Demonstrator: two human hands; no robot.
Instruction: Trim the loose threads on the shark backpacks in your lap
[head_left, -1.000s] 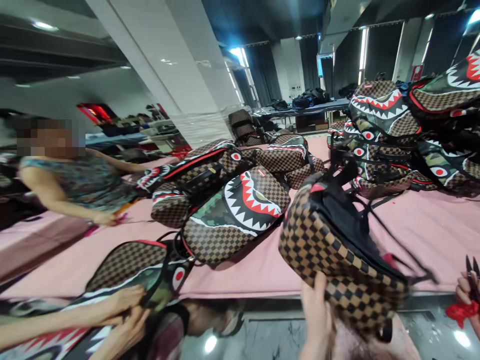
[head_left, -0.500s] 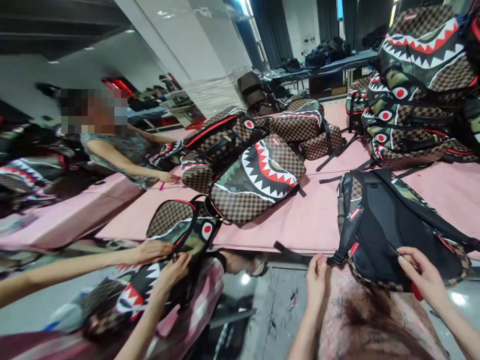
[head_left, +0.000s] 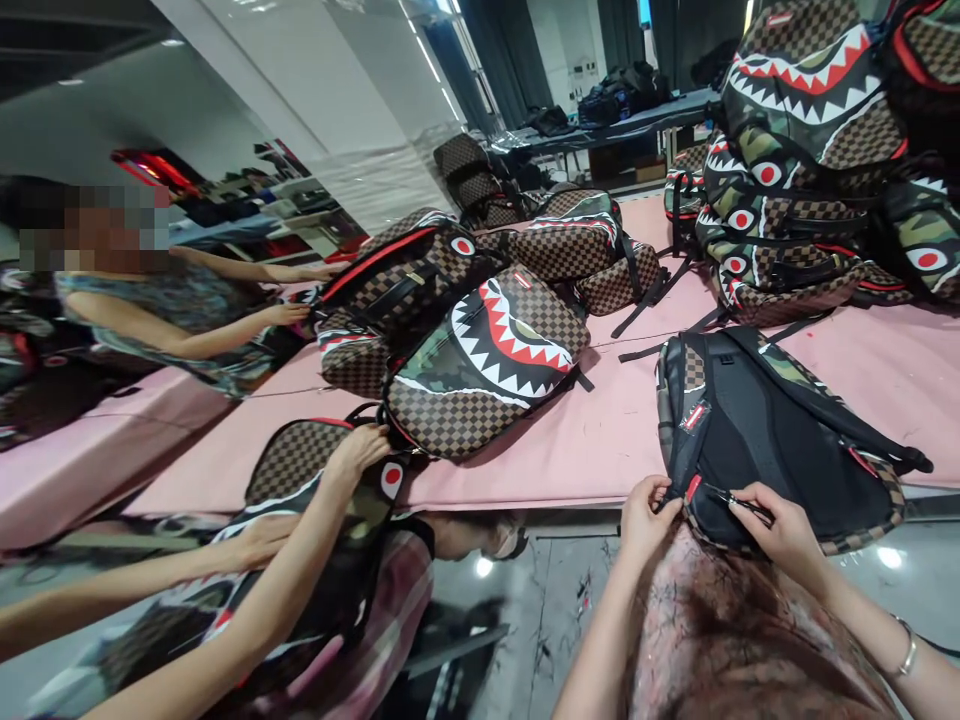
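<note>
A checkered backpack (head_left: 787,430) lies with its black padded back and shoulder straps facing up, at the table's near edge and partly over my lap. My left hand (head_left: 646,518) is closed in a pinch on the strap (head_left: 679,480) at the bag's lower left corner, beside a small red tab (head_left: 693,488). Close by, my right hand (head_left: 784,530) is closed around small dark thread snips (head_left: 750,508), whose tip points left toward that strap. A tag (head_left: 695,416) hangs on the left shoulder strap.
On the pink table (head_left: 517,480), a shark-mouth backpack (head_left: 487,370) lies in the middle. Stacked backpacks (head_left: 802,200) rise at the right. At the left, a co-worker's hands (head_left: 360,450) work on another backpack (head_left: 300,460). A further person (head_left: 180,310) stands across the table.
My right hand has moved left with the snips, from the back panel to near my left hand. My left hand has shifted up to the bag's corner. A co-worker's hand has reached up the neighbouring backpack.
</note>
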